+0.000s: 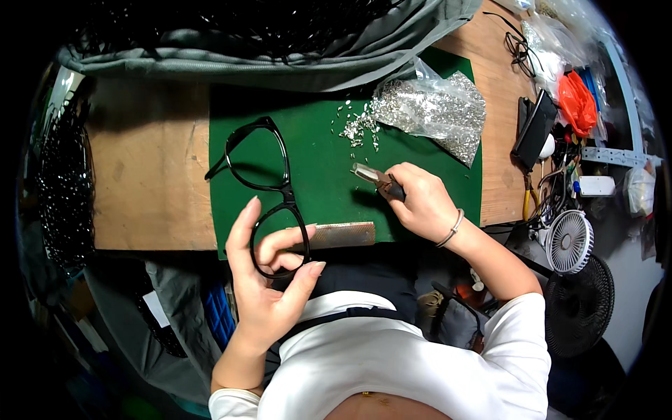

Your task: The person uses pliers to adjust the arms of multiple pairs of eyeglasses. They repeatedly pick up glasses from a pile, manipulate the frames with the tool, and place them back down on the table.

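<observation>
My left hand (269, 294) grips the lower rim of a black glasses frame (287, 192), raised over the green mat (238, 210). My right hand (420, 199) is closed round small pliers (374, 178) with pale-covered jaw tips, held just below scattered small silver pieces (360, 129). These pieces lie beside a clear plastic bag (427, 108) full of more like them. A flat, rough-faced metal bar (343, 234) lies along the mat's front edge, partly behind my left hand.
Dark, speckled items in grey cloth (259, 70) line the back; similar ones hang left. The wooden table (147, 168) holds, at right, spare glasses (521, 52), a black phone (532, 129), an orange bag (577, 105), tools and cables. A white fan (568, 241) sits near a black fan (581, 315).
</observation>
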Demonstrator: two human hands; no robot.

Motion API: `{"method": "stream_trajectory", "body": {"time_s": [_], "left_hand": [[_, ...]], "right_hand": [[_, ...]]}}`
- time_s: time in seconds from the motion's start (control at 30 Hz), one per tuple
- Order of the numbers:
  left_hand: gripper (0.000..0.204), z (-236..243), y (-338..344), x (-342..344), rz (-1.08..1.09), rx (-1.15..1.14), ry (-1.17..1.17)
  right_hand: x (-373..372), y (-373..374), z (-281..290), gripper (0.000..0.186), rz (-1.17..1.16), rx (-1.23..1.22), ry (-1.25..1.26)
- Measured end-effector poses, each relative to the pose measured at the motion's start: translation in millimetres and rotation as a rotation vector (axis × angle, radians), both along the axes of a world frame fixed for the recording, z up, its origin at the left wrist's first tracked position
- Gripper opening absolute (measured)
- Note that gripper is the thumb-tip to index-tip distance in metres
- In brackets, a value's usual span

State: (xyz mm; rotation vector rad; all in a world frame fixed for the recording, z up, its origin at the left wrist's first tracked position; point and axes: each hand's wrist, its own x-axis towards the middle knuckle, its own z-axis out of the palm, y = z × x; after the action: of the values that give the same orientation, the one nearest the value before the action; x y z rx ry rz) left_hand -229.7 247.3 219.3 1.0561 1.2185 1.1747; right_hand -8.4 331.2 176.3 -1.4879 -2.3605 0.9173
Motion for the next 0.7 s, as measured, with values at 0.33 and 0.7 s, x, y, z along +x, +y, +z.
{"method": "stream_trajectory", "body": {"time_s": [0.33,0.7], "left_hand": [[0.094,-6.0,5.2,11.8,-0.103,0.106,-0.005],[0.082,-5.4,8.1,46.8,0.096,0.236,0.275]], "right_hand": [[-4.9,0.9,3.7,0.016,0.031,-0.050,-0.036],[-41.2,-37.9,44.7,0.017,-0.267,-0.552,0.879]]}}
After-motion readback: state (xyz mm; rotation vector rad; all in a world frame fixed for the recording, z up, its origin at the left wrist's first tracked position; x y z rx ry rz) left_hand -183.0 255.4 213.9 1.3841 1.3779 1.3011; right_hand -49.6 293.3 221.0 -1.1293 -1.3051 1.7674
